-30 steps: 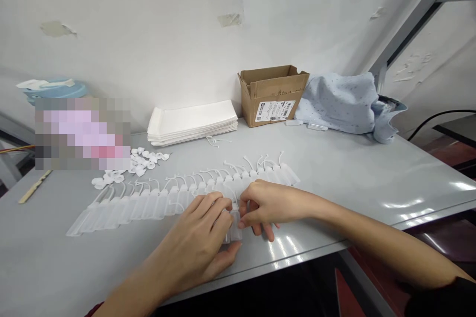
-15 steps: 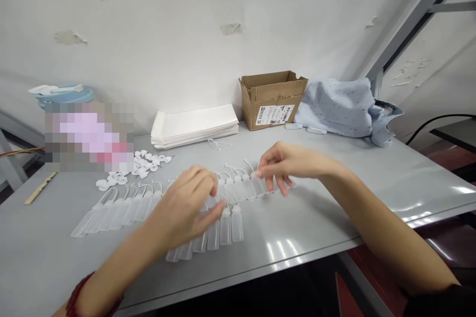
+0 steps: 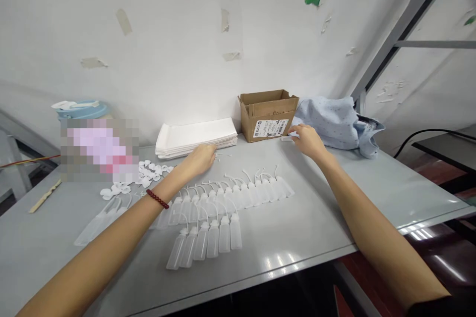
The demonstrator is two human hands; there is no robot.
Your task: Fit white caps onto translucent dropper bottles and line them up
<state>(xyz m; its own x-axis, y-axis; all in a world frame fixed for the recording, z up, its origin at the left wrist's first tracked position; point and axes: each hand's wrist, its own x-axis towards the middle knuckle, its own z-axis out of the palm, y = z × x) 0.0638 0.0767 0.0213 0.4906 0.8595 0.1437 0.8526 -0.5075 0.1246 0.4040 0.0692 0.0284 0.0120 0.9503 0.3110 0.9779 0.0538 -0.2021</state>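
My right hand [image 3: 308, 139] reaches to the back of the table beside the cardboard box, fingers pinched on a small clear plastic bottle [image 3: 285, 138] lying there; the fingers partly hide it. My left hand [image 3: 203, 158] is closed at the front edge of the paper stack, near thin white tubes [image 3: 223, 156]. Its fingertips are turned away, so what they hold is hidden. Translucent bottles with thin tube tips [image 3: 256, 193] lie in a long row across the table. A shorter row of bottles [image 3: 213, 240] lies in front. My left forearm covers part of the long row.
Behind my hands are a stack of white paper sleeves [image 3: 197, 133], an open cardboard box [image 3: 267, 119] and a light blue cloth [image 3: 327, 121]. Loose white caps [image 3: 148, 173] lie at the left, near a blue-lidded container [image 3: 84, 110] and a thin strip [image 3: 44, 197].
Both hands have moved away from the bottle rows toward the back: the left to the paper stack, the right to the bottle by the box. The camera view has tilted up slightly.
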